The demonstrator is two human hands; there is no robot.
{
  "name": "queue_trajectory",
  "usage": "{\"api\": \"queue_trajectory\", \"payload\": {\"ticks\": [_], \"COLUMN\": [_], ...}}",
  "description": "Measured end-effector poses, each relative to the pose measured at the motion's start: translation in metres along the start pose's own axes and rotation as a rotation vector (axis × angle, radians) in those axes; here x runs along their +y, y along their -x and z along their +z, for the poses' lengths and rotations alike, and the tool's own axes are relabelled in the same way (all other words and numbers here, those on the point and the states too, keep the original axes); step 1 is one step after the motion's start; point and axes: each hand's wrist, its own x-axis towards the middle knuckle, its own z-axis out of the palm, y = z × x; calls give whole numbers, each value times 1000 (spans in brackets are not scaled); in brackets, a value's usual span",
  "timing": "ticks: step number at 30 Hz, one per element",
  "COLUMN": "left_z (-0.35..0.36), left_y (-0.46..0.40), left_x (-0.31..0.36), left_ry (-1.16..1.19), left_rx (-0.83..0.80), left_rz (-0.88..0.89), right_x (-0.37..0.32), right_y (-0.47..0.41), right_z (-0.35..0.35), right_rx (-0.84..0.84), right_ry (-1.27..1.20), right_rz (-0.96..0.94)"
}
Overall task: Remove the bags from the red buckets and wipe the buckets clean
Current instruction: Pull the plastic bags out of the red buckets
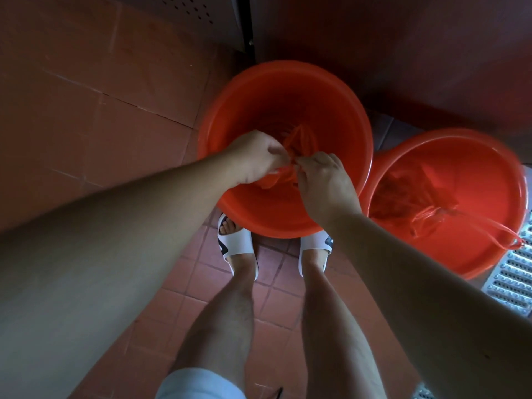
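Observation:
Two red plastic buckets stand on the tiled floor in front of my feet. The nearer bucket [276,90] holds a thin red plastic bag [299,142]. My left hand [256,158] and my right hand [324,180] both reach into it and pinch the bag's twisted handles between fingers and thumb, hands almost touching. The second bucket [472,156], to the right, holds another red bag [414,197], its knotted handles trailing over the front rim toward the lower right.
Reddish floor tiles [95,125] spread to the left. A dark wall and a cabinet edge [247,27] stand behind the buckets. A metal grate [515,280] lies at the right edge. My feet in white slippers [239,243] stand just behind the nearer bucket.

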Motion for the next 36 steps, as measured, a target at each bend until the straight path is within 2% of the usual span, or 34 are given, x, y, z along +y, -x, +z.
{"api": "queue_trajectory", "payload": {"ticks": [6, 10, 12, 15, 21, 24, 30, 33, 36], "left_z": [-2, -21, -30, -34, -54, -54, -41, -30, -18], "left_y": [-3, -2, 0, 4, 15, 21, 39, 47, 46], "left_x": [6, -8, -15, -23, -36, -28, -15, -6, 0], "left_ry": [232, 25, -117, -215, -42, -28, 57, 119, 214], "left_rx": [267, 478, 519, 525, 636, 642, 604, 468, 287], "left_rz": [-216, -312, -318, -348, -468, -412, -173, -67, 20], "right_x": [-3, 10, 17, 36, 79, 77, 41, 29, 20], "right_y": [-8, 2, 17, 42, 78, 76, 60, 46, 30], "right_z": [-2, -5, -5, -12, -48, -56, -49, -43, -41], "right_rx": [5, 0, -68, -84, -41, 23, 113, 143, 140], "right_ry": [-110, -163, -186, -241, -159, -196, -412, -537, -531], "right_rz": [74, 275, 379, 491, 703, 710, 556, 555, 438]}}
